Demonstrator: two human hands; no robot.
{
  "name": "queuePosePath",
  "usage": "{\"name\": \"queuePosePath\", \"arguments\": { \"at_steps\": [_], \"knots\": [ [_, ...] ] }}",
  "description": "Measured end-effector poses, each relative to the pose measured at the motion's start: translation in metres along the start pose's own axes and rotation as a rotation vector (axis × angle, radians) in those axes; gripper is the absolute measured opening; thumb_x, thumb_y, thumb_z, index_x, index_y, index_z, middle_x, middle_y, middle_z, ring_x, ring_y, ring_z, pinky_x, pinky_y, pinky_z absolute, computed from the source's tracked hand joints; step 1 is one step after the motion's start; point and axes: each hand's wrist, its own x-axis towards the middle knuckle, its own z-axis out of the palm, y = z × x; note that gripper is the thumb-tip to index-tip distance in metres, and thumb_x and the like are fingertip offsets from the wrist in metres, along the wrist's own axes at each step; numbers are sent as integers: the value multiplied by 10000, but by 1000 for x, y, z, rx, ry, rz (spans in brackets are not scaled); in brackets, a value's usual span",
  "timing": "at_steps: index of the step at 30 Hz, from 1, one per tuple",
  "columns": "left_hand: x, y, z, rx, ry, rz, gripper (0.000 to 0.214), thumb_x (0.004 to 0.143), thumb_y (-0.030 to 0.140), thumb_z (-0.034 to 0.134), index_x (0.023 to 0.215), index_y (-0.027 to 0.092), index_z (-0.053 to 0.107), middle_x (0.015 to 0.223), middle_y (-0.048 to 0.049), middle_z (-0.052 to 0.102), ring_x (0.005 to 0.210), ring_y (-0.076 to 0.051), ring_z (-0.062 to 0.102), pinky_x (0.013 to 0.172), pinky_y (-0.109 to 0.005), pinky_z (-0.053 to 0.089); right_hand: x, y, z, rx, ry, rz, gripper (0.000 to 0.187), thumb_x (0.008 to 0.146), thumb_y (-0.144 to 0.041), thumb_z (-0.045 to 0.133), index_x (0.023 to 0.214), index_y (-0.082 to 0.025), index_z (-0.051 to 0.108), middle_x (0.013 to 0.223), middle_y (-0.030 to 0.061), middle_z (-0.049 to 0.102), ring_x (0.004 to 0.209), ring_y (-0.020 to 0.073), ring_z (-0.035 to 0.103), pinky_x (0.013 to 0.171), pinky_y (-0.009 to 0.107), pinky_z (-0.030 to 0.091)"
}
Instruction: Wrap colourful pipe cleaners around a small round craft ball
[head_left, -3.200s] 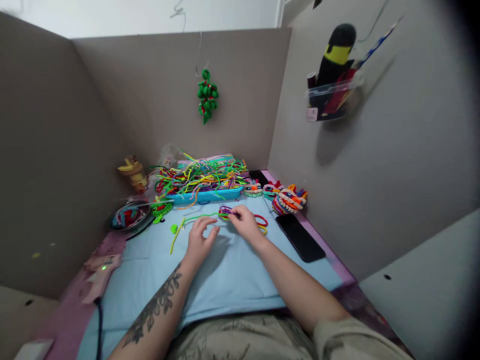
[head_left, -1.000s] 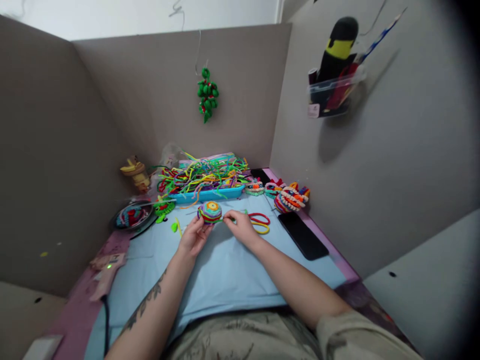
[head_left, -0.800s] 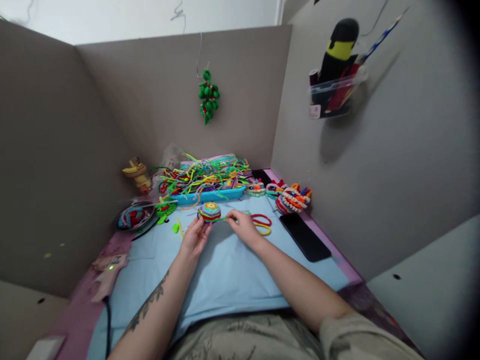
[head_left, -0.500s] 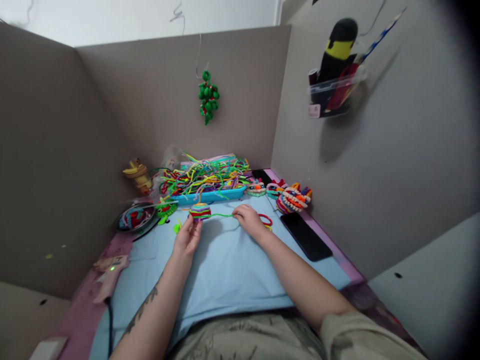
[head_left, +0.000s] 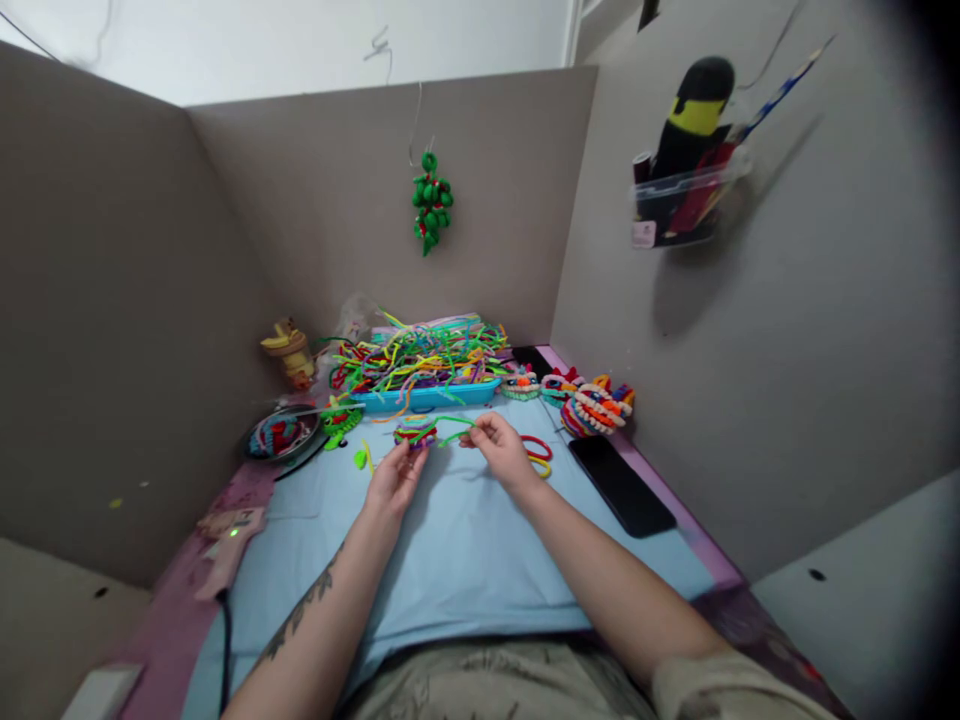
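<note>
Left hand (head_left: 394, 478) has its fingertips closed on the near edge of the striped coil (head_left: 415, 432), a small round piece wound from fuzzy stems. The coil is held just above the blue mat (head_left: 450, 540), at 12 o'clock from that hand. Right hand (head_left: 504, 452) is at 3 o'clock from the coil, thumb and forefinger pinching the green strand (head_left: 454, 432) that runs from the coil in a slack bend. The other fingers are curled loosely.

Risks, as judgement:
- The left hand only has fingertips on the coil's rim. A hard tug on the strand could twist the coil out of the pinch or pull its wound rows loose.
- The strand is bent and slack. If it kinks it may not lie flat against the coil, and a gap shows.
- Whether the strand's end is anchored in the coil cannot be told, as it is too small and partly hidden. If it is not, it may slip out.
- Red and yellow loops (head_left: 538, 450) lie touching the right hand's 3 o'clock side, so the free strand could snag them and drag them along.
- The blue tray (head_left: 427, 398) with its loose stem heap (head_left: 416, 355) is near, at 12 o'clock from the coil. Overhanging stems could tangle with the strand.
- The black phone (head_left: 621, 485) is at 4 o'clock from the right hand, near the mat edge, where a forearm sweep could knock it.
- A pinkish tool with a lit green lamp (head_left: 225, 525) is at 8 o'clock from the left hand, well apart. It may be hot, and its cord runs by the left forearm.
</note>
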Motion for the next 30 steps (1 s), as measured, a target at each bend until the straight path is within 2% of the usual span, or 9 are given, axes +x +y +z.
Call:
{"name": "queuePosePath", "arguments": {
  "at_steps": [6, 10, 15, 23, 30],
  "knots": [
    [-6, -2, -1, 36, -50, -48, 101, 822, 68, 523, 813, 138, 596, 716, -45, 691, 695, -149, 678, 780, -365, 568, 1, 11, 8, 136, 35, 108, 339, 680, -457, 691, 789, -211, 483, 702, -9, 657, 673, 173, 666, 767, 361, 520],
    [-11, -4, 0, 49, -118, -60, 109, 828, 70, 521, 813, 140, 603, 730, -39, 690, 723, -154, 673, 810, -414, 553, 1, 16, 14, 267, 116, 162, 362, 642, -436, 717, 794, -214, 474, 708, -20, 664, 671, 166, 665, 776, 369, 519],
    [-12, -4, 1, 54, -128, -64, 102, 829, 83, 532, 798, 148, 604, 723, -35, 686, 747, -160, 669, 841, -428, 538, 1, 14, 13, 316, 177, 168, 348, 643, -413, 719, 781, -213, 470, 698, -22, 658, 676, 165, 665, 753, 349, 513],
    [-14, -6, 3, 73, -154, -46, 126, 843, 70, 505, 837, 146, 606, 733, -31, 688, 715, -148, 670, 867, -430, 524, -1, 16, 16, 402, 162, 311, 409, 547, -397, 788, 732, -196, 484, 669, -4, 679, 643, 158, 661, 689, 301, 502],
    [-11, -9, 0, 84, -197, -66, 157, 839, 69, 513, 912, 173, 606, 754, -18, 697, 729, -145, 680, 907, -404, 504, 3, 17, 13, 405, 261, 288, 372, 529, -351, 786, 688, -195, 488, 596, -30, 650, 594, 137, 640, 619, 252, 466]
  ]
}}
